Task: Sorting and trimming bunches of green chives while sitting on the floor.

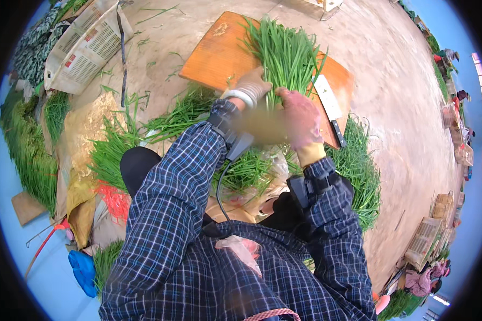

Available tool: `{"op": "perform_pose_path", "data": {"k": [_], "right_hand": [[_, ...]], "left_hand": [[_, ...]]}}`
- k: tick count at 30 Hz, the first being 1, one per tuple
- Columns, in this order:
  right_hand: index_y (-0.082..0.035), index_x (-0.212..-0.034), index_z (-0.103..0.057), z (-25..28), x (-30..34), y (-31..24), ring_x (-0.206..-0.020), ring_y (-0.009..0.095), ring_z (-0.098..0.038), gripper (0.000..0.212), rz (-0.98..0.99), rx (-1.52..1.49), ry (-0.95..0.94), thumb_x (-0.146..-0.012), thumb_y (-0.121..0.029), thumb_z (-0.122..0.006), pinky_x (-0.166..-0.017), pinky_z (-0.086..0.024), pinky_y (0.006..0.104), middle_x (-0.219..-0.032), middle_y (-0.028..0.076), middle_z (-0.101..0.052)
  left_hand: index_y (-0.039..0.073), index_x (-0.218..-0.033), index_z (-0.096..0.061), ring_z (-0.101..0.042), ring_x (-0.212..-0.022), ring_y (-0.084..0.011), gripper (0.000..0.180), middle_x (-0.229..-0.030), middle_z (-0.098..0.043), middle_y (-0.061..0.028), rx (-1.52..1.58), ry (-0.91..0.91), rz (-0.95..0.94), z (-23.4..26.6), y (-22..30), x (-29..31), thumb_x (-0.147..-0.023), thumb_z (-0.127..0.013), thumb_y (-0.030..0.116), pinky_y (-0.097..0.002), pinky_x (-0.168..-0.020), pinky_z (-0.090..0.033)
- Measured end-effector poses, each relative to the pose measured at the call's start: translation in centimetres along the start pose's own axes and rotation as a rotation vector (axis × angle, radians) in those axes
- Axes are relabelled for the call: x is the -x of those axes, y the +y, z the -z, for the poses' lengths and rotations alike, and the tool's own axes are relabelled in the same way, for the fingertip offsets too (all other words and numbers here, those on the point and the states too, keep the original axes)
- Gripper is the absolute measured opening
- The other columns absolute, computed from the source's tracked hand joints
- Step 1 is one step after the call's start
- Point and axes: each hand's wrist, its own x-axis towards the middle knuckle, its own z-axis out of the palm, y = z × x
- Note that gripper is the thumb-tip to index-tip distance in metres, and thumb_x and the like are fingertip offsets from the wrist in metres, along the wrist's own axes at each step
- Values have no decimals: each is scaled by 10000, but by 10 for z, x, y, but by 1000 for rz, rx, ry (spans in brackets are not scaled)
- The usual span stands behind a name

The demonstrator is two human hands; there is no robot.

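A thick bunch of long green garlic chives (pixel 284 53) lies across an orange-brown wooden board (pixel 214 53), leaves pointing away from me. My left hand (pixel 253 85), in a pale glove, closes round the bunch's near left side. From the right, my right hand (pixel 302 115), in a pinkish glove with a yellow cuff, grips the near end. A smeared patch in the picture hides what sits between my wrists. Right of the bunch, a wide-bladed kitchen knife (pixel 327 99) rests on the board, its black handle toward me.
Loose chives (pixel 356 171) are heaped right of the board, with more chives (pixel 112 160) to my left. A white plastic crate (pixel 85 51) stands far left, a dark strap hanging beside it. Crates (pixel 423 241) and other people line the right side.
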Motion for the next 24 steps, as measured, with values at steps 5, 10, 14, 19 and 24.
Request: {"op": "perform_pose_path", "data": {"k": [5,10,14,19,24], "right_hand": [[-51,-767,-633,-14,-18,1,-719,290,-649,122,261,404,-169,-787,-107,-526,-613,-510,400,-738,119,-642],[-54,-678,-645,-17,-6,6,-661,266,-655,137,390,403,-265,-754,-83,-535,-571,-520,380,-680,95,-644],[-81,-749,-675,-45,59,9,-676,246,-655,139,603,216,-315,-774,-115,-542,-581,-534,357,-702,83,-648],[-125,-903,-648,-35,84,-25,-734,257,-642,144,477,226,-735,-828,-202,-552,-636,-518,379,-775,79,-643],[-87,-994,-603,3,49,-12,-760,263,-672,209,64,61,-370,-852,-230,-548,-657,-528,373,-766,106,-667]], "left_hand": [[20,-1118,-566,-592,-963,-373,493,-1038,-617,-227,86,19,-15,-4,-5,-3,-706,-654,275,-408,-854,-465],[28,-1191,-540,-587,-1000,-358,559,-1087,-612,-209,-12,-48,-38,-10,2,-10,-708,-688,268,-387,-878,-461],[42,-1306,-463,-540,-1116,-338,648,-1233,-543,-207,-17,-86,-16,-9,-2,-17,-739,-689,261,-355,-960,-418],[40,-1271,-495,-557,-1074,-346,650,-1177,-574,-210,-3,-102,-22,-2,-12,-15,-714,-699,306,-366,-929,-432],[17,-1268,-500,-626,-924,-291,647,-1047,-642,-193,-14,-109,-81,-6,-6,-20,-722,-696,303,-345,-824,-483]]}}
